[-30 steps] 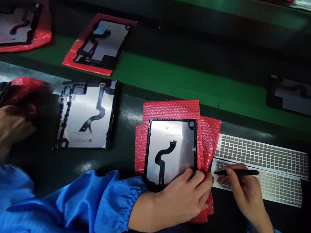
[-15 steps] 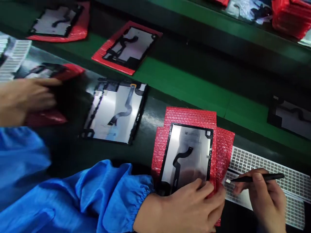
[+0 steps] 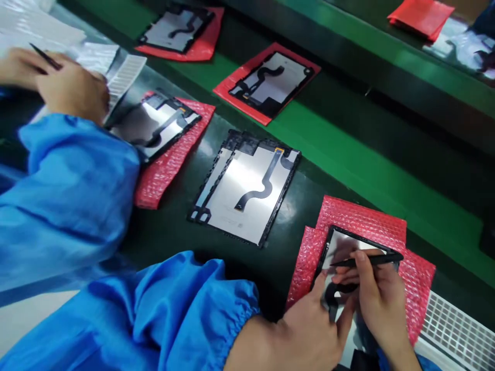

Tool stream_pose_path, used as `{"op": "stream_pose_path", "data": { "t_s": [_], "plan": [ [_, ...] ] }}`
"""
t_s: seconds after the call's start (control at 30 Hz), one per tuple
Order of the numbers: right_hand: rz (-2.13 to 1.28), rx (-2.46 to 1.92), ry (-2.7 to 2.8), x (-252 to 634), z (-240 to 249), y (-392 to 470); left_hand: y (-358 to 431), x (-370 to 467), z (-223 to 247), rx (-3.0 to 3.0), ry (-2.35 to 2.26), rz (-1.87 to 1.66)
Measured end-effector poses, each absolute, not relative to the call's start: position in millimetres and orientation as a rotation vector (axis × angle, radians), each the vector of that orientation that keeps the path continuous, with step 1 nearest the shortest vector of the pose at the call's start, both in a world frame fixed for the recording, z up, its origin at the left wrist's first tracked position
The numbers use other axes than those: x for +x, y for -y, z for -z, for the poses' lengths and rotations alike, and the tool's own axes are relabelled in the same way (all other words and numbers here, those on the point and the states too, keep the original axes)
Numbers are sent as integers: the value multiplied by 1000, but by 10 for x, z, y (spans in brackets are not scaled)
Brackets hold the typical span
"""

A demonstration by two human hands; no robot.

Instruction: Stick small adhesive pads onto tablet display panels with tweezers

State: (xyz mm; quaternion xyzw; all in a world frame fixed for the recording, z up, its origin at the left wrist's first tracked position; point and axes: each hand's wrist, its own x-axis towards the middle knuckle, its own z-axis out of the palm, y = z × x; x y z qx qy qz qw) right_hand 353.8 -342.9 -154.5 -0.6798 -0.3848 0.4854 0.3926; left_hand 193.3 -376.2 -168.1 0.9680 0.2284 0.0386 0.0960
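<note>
A display panel (image 3: 340, 247) with a silvery back and black frame lies on red bubble-wrap bags (image 3: 363, 219) at lower right. My left hand (image 3: 297, 330) rests on it with thumb and index finger apart, beside the black ribbon cable (image 3: 332, 296). In my right hand (image 3: 381, 293) is a pair of black tweezers (image 3: 371, 259), held over the panel's upper part with the tip pointing left. Whether anything sits at the tip I cannot make out. The lower part of the panel is partly hidden by both hands.
Left of my work lie stacked display panels (image 3: 251, 206). A co-worker's hand (image 3: 73, 90) and blue sleeve (image 3: 77, 180) are at far left, near another panel (image 3: 166, 123). More panels on red bags (image 3: 266, 85) line the green strip. A sticker sheet (image 3: 460, 330) lies at right.
My right hand has moved the tweezers leftward from the sticker sheet to over the panel. My left fingers have moved onto the panel near the cable. The view has shifted left.
</note>
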Motion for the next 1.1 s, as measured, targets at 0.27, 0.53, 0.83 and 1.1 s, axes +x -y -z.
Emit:
{"op": "stream_pose_path", "data": {
  "t_s": [0.27,0.53,0.83,1.1],
  "plan": [
    [-1269,-1927,889,3627,1589,3490,3839,2044,1792,2785,-776,-361],
    [-1206,-1959,908,3590,1580,3503,3817,2055,1794,2789,-791,-421],
    [-1173,-1930,1032,3601,1595,3491,3731,2002,1740,2744,-807,-356],
    [-1163,-1908,985,3546,1593,3432,3610,1965,1618,2768,-705,-189]
  ]
}}
